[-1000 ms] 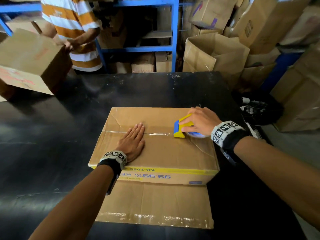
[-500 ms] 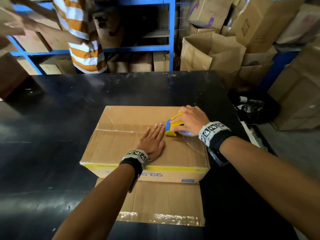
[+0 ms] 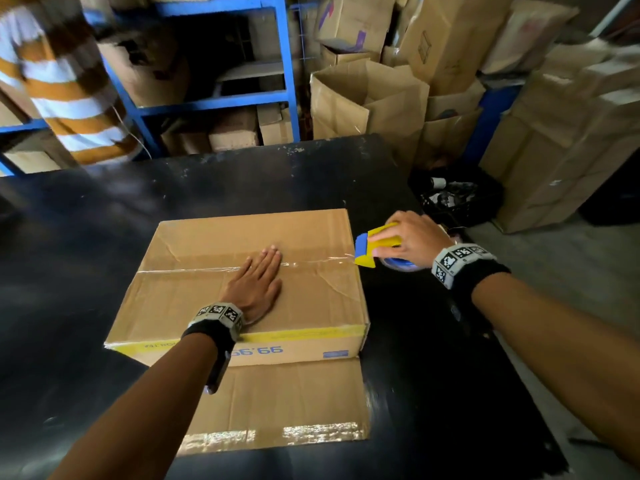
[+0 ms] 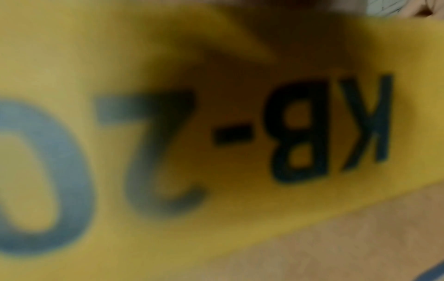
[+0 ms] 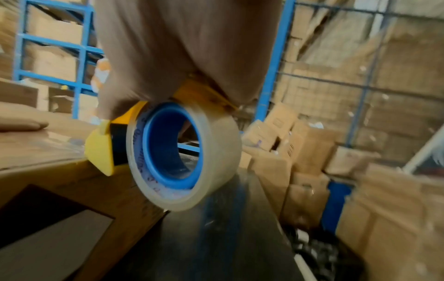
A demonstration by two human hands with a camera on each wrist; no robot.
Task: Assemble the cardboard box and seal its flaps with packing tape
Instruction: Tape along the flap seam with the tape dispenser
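Observation:
A flat brown cardboard box [image 3: 301, 299] with a yellow band along its near side lies on the black table [image 3: 69, 271]. Clear tape [image 3: 311, 262] runs along its centre seam. My left hand [image 3: 258, 282] presses flat on the box top, fingers straight over the seam. My right hand [image 3: 401, 242] grips a yellow and blue tape dispenser [image 3: 375, 245] at the box's right edge. In the right wrist view the dispenser [image 5: 103, 150] touches the box's top edge, with its clear tape roll [image 5: 182, 157] hanging past the side. The left wrist view shows only the box's yellow band [image 4: 216, 133], blurred.
A loose flat cardboard sheet [image 3: 287, 407] lies on the table in front of the box. A person in an orange and white striped shirt [image 3: 62, 84] stands at the far left by blue shelving [image 3: 284, 64]. Stacked cartons [image 3: 554, 133] crowd the right side beyond the table's edge.
My right hand has drawn the dispenser rightward along the seam, from the box's middle to its right edge. My left hand has slid right along the taped seam. The other person's box has left view.

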